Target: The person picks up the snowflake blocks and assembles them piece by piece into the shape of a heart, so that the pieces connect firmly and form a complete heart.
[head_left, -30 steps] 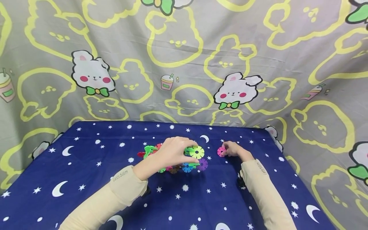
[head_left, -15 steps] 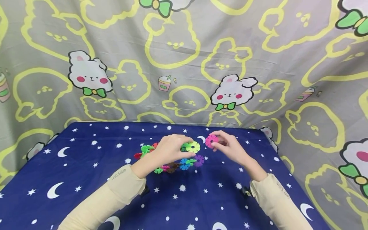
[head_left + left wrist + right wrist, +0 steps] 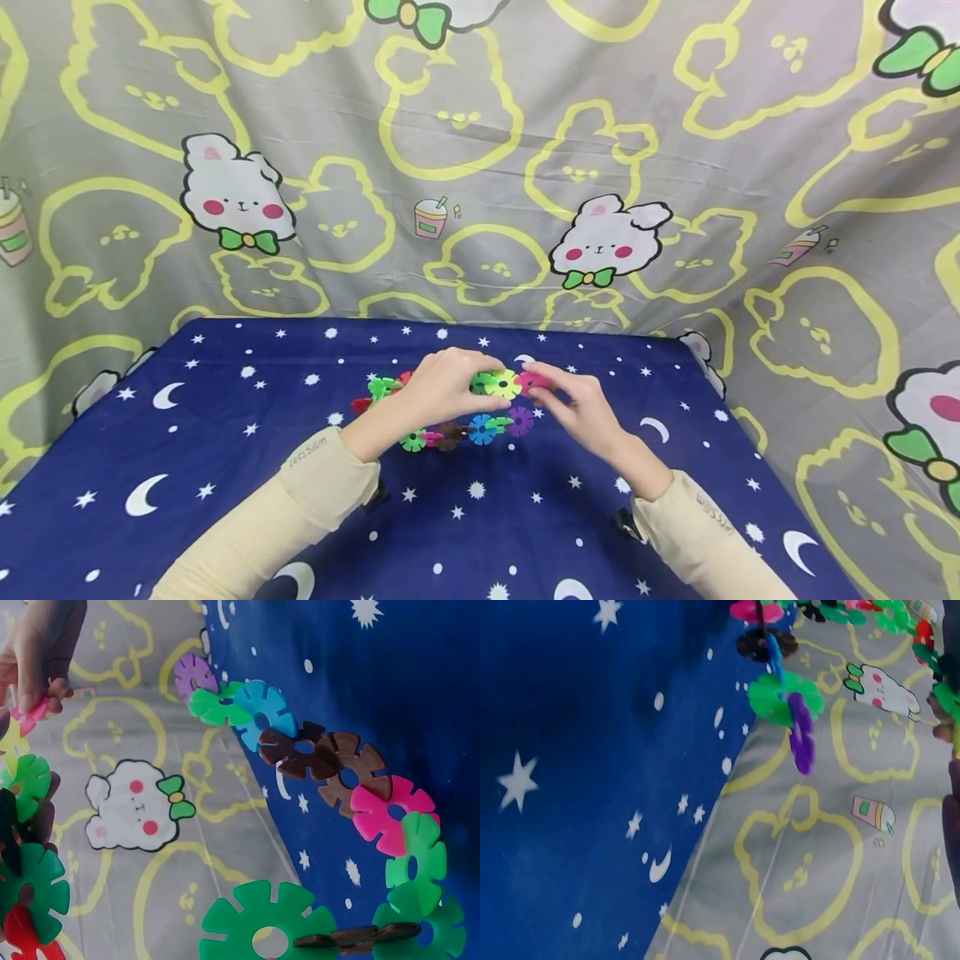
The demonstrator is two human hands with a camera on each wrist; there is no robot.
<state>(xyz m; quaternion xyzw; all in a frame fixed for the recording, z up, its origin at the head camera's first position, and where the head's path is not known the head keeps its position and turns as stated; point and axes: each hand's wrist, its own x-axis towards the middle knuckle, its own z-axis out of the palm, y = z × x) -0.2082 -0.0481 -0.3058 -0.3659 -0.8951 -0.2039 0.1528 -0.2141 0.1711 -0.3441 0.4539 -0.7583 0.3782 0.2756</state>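
A chain of interlocked, notched plastic flower discs hangs in a curve above the table. My left hand (image 3: 450,385) grips it near the yellow-green disc (image 3: 503,384) at one end. With thumb and fingers my right hand (image 3: 583,412) pinches a pink flower disc (image 3: 531,382), which meets the edge of the yellow-green one. From the head view I cannot tell whether their slots are engaged. The other end of the chain is a purple disc (image 3: 195,676), hanging free beside a blue disc (image 3: 264,714) and brown discs (image 3: 351,774). My left hand hides part of the chain.
Under both hands lies a table with a dark blue cloth (image 3: 480,533) printed with stars and moons. A grey curtain (image 3: 480,200) with rabbit drawings hangs behind and at both sides.
My right hand has lifted the pink disc from the table on the right and carried it left to the yellow-green disc. My left hand has hardly moved.
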